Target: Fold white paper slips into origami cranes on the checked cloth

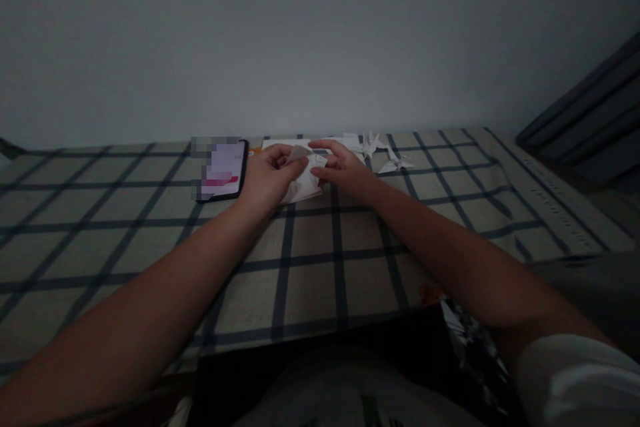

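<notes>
A small piece of folded white paper point(311, 165) is between my two hands, held just above the tablecloth. My left hand point(273, 172) is closed on its left side, the thumb pressed on top. On the right side, my right hand point(347, 170) pinches the edge with the thumb and some fingers, while the index finger reaches out over the far side. More white paper point(303, 196) shows under my hands, partly hidden by them. Two folded paper cranes lie right of my right hand: one farther back point(371, 145) and one nearer point(395, 162).
A phone point(225, 170) with a lit, partly blurred screen stands left of my left hand. The checked tablecloth point(310, 280) covers the table up to the pale wall point(320, 40). Dark folded fabric point(590, 107) is at the right. The light is dim.
</notes>
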### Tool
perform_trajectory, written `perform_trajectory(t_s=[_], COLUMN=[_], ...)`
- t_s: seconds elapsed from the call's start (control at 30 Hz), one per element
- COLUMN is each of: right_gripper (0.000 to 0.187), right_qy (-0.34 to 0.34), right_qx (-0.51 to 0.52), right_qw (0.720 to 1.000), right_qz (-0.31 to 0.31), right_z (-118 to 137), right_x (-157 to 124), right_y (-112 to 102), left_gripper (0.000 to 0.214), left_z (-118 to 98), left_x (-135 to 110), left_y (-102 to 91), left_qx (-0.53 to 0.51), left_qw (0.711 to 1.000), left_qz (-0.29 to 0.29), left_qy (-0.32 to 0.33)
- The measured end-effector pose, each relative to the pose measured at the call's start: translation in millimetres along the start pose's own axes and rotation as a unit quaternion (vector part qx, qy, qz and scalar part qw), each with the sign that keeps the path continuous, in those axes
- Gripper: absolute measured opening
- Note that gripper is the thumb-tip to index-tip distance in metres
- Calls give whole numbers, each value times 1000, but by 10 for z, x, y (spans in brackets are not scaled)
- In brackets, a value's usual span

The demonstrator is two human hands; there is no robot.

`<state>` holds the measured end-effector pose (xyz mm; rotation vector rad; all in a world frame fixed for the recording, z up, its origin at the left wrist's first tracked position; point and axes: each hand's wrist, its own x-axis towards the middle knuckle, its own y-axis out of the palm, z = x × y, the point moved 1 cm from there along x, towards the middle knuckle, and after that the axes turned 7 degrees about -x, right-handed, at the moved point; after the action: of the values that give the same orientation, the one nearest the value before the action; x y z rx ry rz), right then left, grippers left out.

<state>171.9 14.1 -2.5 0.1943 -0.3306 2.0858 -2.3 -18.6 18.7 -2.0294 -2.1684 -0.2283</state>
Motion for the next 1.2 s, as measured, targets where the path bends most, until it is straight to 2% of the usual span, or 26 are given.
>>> perform_trajectory(t_s=[0.17, 0.37, 0.5, 0.7, 0.83, 0.93, 1.07, 1.2], right_gripper=[65, 75, 78, 51, 34, 34, 38, 42], right_qy=[7, 2, 6, 6, -10, -13, -4, 6], right_qx=[21, 85, 92, 36, -41, -55, 19, 76], right_qw=[1000, 995, 994, 999, 998, 994, 992, 987], right_qz=[13, 45, 53, -18, -52, -92, -125, -141], right_z=[-24, -102, -96, -22, -20, -28, -20, -3], right_x=[11, 52, 42, 14, 41, 60, 66, 72], right_y=[16, 41, 62, -23, -68, -85, -105, -107], left_gripper=[25, 25, 31, 40, 40, 35, 28, 28], left_z=[51, 88, 120, 137, 114, 77, 26, 32], left_x=[35, 60, 95, 90, 53, 60, 92, 103], left_y=[-25, -18, -29, -36, -8, 5, -6, -32], left_qx=[7, -51, -92, -89, -90, -145, -225, -245], left_qw=[1000, 997, 995, 992, 987, 981, 964, 954], left_qz=[-9, -37, -28, 38, 72, 79, 98, 140], left_qy=[19, 47, 30, -79, -112, -104, -106, -100])
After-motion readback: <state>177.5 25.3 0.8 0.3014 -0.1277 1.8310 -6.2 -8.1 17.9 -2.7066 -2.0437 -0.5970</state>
